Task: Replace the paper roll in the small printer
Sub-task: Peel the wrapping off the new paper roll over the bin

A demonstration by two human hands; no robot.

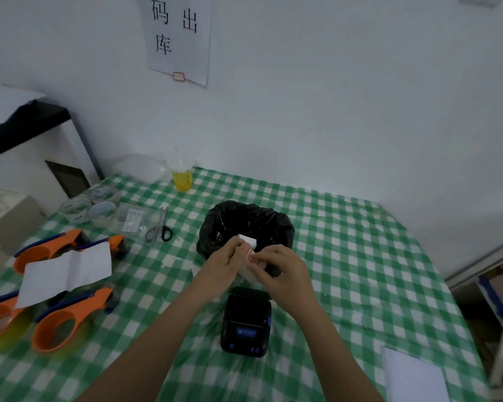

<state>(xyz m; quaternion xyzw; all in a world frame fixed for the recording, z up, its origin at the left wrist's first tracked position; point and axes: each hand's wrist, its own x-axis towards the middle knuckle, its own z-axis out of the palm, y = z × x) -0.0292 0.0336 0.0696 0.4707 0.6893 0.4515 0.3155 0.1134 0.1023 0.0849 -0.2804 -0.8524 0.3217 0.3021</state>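
- My forearms: nearest item, entering from the near edge of the counter (360, 256) and meeting above its middle.
- Small printer (246, 322): black, flat on the checked cloth, just short of my hands. Its far end looks raised like an open lid; I cannot tell whether the bay holds a roll.
- Left hand (225, 264): fingers curled closed, pinching the left side of the paper roll.
- Right hand (282, 271): fingers bent closed on the near right side of the same item, fingertips working at its red-marked edge.
- Paper roll (249, 242): white, small, with red marking, held in both hands above the near rim of the bin, just beyond the printer. Whether this is the new roll or the spent one cannot be told.
- Bin (244, 219): black liner, centre of the counter, beyond my hands.
- Scissors (159, 227): left of the bin, lying flat, untouched.
- Tape dispensers (61, 323): orange, grouped at the left edge, a loose white sheet (67, 271) resting across them.
- Tape rolls (87, 204): clear, far left corner.
- Drink cup (182, 177): yellow contents, far edge by the wall.
- White paper (413, 375): near right corner.
- Task status, as judged: mid-way. A roll is in hand, probably having its wrapping or leading edge freed. Outstanding: seat the roll in the printer, feed the paper out, close the lid.
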